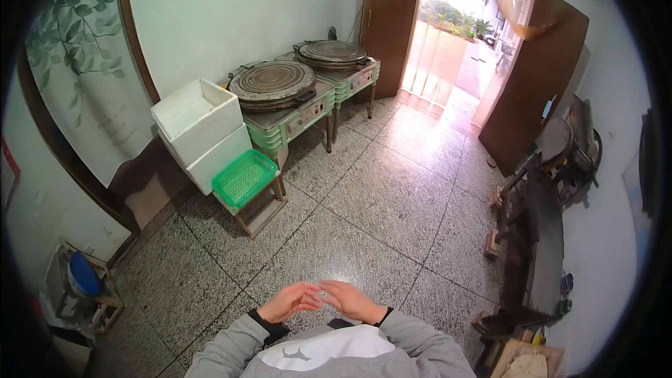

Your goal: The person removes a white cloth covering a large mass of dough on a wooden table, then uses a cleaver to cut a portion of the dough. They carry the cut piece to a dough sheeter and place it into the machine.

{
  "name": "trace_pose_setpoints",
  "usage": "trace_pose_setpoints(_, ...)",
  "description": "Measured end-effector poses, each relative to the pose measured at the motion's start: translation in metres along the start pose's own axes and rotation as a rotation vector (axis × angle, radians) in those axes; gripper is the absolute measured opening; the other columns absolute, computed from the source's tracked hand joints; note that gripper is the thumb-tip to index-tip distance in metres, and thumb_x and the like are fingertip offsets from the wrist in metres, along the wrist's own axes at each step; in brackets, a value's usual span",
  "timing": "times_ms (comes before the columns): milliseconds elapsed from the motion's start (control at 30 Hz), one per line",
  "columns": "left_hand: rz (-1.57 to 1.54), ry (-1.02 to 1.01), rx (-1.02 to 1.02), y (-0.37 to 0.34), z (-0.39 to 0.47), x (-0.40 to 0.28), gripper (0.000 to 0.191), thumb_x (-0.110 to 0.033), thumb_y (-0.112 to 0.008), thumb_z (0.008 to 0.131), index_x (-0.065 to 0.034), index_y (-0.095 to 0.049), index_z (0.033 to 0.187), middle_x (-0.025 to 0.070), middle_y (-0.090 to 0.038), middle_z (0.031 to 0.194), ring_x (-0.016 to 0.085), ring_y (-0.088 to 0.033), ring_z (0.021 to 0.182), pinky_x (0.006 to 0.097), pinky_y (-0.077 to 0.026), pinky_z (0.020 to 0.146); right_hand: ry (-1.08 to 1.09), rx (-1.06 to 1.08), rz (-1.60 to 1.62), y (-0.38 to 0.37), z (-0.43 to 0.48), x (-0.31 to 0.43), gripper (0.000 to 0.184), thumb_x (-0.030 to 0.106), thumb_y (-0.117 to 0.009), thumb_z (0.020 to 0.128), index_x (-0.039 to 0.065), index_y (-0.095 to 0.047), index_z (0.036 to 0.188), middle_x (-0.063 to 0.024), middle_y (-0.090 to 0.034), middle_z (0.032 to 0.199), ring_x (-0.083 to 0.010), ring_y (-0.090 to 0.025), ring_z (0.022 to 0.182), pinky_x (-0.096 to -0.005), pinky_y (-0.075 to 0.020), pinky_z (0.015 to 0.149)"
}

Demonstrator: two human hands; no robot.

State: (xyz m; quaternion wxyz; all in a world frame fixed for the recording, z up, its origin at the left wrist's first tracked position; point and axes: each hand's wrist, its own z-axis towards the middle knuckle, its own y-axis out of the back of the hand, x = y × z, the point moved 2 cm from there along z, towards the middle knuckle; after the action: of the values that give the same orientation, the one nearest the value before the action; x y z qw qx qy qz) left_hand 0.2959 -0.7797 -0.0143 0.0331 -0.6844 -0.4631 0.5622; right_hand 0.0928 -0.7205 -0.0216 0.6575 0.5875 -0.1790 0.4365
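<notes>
Both hands are held in front of the body at the bottom centre, above the speckled terrazzo floor (378, 210). My left hand (291, 302) has its fingers bent and apart, with nothing in it. Facing it, my right hand (350, 300) is empty too, its fingers extended; the fingertips of both hands come close together, and whether they touch is unclear. Grey sleeves with black cuffs cover the wrists. Ahead and to the left, a green plastic basket (245, 178) rests on a small wooden stool (262, 215).
White foam boxes (202, 142) are stacked beside two round electric griddles (273, 84) (333, 54) on green stands. An open brown door (535, 73) leads outside. Dark wooden furniture (541, 252) lines the right wall. At lower left stands a rack with a blue basin (85, 274).
</notes>
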Motion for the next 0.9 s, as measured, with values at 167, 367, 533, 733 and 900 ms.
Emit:
trace_pose_setpoints(167,0.007,-0.265,-0.556,0.104,0.083,-0.028,0.026,-0.019,-0.047,0.101,0.0009,-0.054,0.116,0.011,-0.063,0.099,0.022,-0.066,0.092,0.0328,-0.055,0.081,-0.259,0.058,-0.081,0.085,0.049,-0.153,0.036,0.033,-0.062,0.09,0.002,-0.065,0.108,-0.0191,-0.066,0.106,-0.0372,-0.062,0.098,-0.0415,-0.0498,0.083)
trace_pose_setpoints(367,-0.213,-0.202,-1.082,0.189,0.158,-0.02,0.014,-0.014,-0.052,0.096,-0.0016,-0.058,0.101,0.0077,-0.064,0.083,0.017,-0.064,0.066,0.028,-0.054,0.058,-0.489,0.061,-0.096,0.213,0.157,-0.281,0.031,0.031,-0.064,0.089,0.003,-0.068,0.101,-0.0183,-0.069,0.094,-0.0365,-0.066,0.088,-0.041,-0.0521,0.076)
trace_pose_setpoints(533,-0.334,-0.28,-1.087,0.206,0.208,-0.048,0.017,-0.013,-0.052,0.096,-0.0001,-0.058,0.104,0.0102,-0.065,0.085,0.02,-0.065,0.074,0.0304,-0.055,0.064,-0.365,0.155,-0.188,0.254,0.321,-0.368,0.029,0.03,-0.063,0.089,0.005,-0.067,0.101,-0.0187,-0.069,0.092,-0.0365,-0.066,0.087,-0.0433,-0.0518,0.077)
trace_pose_setpoints(733,-0.519,-0.318,-1.231,0.286,0.27,-0.093,0.016,-0.013,-0.048,0.098,0.0,-0.056,0.101,0.0116,-0.064,0.084,0.021,-0.064,0.071,0.0326,-0.054,0.059,-0.217,0.226,-0.293,0.245,0.55,-0.44,0.037,0.029,-0.06,0.091,0.001,-0.063,0.115,-0.0212,-0.064,0.114,-0.039,-0.06,0.104,-0.0461,-0.0486,0.089)
trace_pose_setpoints(900,-0.468,-0.266,-1.379,0.343,0.323,-0.173,0.016,-0.013,-0.05,0.097,0.0001,-0.058,0.099,0.012,-0.065,0.084,0.021,-0.064,0.068,0.0335,-0.053,0.056,-0.188,0.332,-0.473,0.221,0.689,-0.474,0.048,0.02,-0.062,0.088,-0.002,-0.05,0.129,-0.0244,-0.052,0.13,-0.0408,-0.051,0.117,-0.0463,-0.0443,0.097)
